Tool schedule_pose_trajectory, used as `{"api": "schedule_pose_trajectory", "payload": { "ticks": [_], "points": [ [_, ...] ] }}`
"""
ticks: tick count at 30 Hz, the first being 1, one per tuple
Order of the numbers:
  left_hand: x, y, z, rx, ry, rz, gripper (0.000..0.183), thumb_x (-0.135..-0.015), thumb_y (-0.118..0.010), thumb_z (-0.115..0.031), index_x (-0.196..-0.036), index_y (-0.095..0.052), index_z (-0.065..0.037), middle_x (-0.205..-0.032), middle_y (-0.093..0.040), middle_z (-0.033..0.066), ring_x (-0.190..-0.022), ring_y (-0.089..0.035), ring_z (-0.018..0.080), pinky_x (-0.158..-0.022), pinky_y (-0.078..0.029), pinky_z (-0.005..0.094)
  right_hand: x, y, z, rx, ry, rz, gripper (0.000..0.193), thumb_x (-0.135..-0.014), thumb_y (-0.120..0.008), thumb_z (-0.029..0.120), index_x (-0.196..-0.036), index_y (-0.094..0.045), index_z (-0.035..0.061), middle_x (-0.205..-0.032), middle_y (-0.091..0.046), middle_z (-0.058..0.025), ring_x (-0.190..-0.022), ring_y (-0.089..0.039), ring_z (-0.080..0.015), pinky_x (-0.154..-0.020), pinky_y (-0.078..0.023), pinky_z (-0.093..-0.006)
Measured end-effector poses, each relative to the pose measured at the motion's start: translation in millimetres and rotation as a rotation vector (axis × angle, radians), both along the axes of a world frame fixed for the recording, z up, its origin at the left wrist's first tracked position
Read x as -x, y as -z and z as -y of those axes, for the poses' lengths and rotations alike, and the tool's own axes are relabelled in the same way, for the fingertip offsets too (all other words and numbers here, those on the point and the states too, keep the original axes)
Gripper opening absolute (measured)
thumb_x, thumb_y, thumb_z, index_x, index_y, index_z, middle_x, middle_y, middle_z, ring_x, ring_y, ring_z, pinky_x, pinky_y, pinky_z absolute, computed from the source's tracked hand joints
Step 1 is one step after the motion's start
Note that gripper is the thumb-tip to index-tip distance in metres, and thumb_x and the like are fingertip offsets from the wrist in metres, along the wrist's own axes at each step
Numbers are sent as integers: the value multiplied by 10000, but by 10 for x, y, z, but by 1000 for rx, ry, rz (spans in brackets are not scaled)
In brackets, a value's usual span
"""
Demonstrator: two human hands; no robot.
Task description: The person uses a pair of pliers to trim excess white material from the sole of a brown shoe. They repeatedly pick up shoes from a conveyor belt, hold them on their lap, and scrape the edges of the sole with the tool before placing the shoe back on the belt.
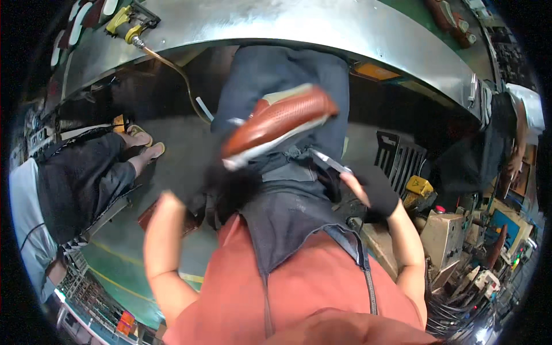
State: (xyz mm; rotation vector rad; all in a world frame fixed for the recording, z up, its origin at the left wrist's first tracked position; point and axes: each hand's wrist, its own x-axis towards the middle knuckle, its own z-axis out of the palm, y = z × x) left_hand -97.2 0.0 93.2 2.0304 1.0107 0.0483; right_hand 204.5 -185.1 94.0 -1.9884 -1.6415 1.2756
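Observation:
A reddish-brown leather shoe (282,118) with a pale lining and a whitish lower edge lies slanted over my lap, blurred by motion. My left hand (233,184), in a black glove and smeared, grips its lower-left end; the fingers do not show clearly. Below the shoe's right side, my right hand (371,192) wears a black fingerless glove. Its bare fingers close on a slim silvery metal tool (330,161), whose exact kind I cannot make out. Another reddish-brown piece (148,217) shows beside my left forearm, partly hidden by it.
A curved metal bench (299,26) runs across the far side. On its left lies a yellow air tool (123,26) with a hose (178,72). A seated person (86,172) is at left, another person's arm (517,141) at right. Machinery (445,238) stands at lower right.

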Motion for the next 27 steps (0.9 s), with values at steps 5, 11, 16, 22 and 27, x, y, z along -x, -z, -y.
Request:
{"api": "schedule_pose_trajectory", "payload": {
  "ticks": [5, 11, 16, 22, 27],
  "points": [
    [-473, -153, -438, -78, -398, 614, 540, -701, -753, -117, -1185, -534, -18, -1128, -595, 147, -1058, -565, 252, -927, -445, 341, 85, -238, -84, 23, 169, -108, 320, -948, -485, 276, -849, -583, -12, -691, -555, -113, -616, -512, -204, -600, -418, -331],
    [-880, 772, 25, 91, -151, 423, 528, -863, -618, -190, -1335, -443, -30, -1294, -512, 166, -1226, -461, 214, -1005, -371, 313, 140, -58, -26, 64, 236, -298, 384, -993, -409, 333, -1061, -578, -4, -956, -617, -82, -871, -546, -156, -811, -446, -296],
    [-778, 1143, 320, 245, -133, 525, 602, -825, -675, -197, -1324, -426, 29, -1272, -524, 168, -1199, -482, 236, -1027, -367, 352, -211, 174, -213, 262, 193, -456, 428, -989, -429, 334, -1260, -524, 16, -1083, -601, 4, -944, -520, -100, -854, -423, -256],
    [-840, 1215, 676, 2, -197, 443, 716, -759, -693, -166, -1355, -356, 45, -1388, -398, 208, -1301, -379, 319, -1073, -306, 386, 97, -126, -870, -98, -298, 366, 388, -915, -480, 364, -791, -610, 19, -749, -620, -205, -680, -615, -372, -602, -481, -435],
    [-837, 1142, 477, -153, -45, 287, 718, -845, -619, -301, -1378, -301, 60, -1409, -351, 252, -1330, -318, 370, -1100, -246, 406, -296, 755, -931, -503, -357, 437, 443, -889, -503, 469, -742, -626, 69, -675, -621, -173, -584, -616, -369, -507, -486, -425]
  ]
}}
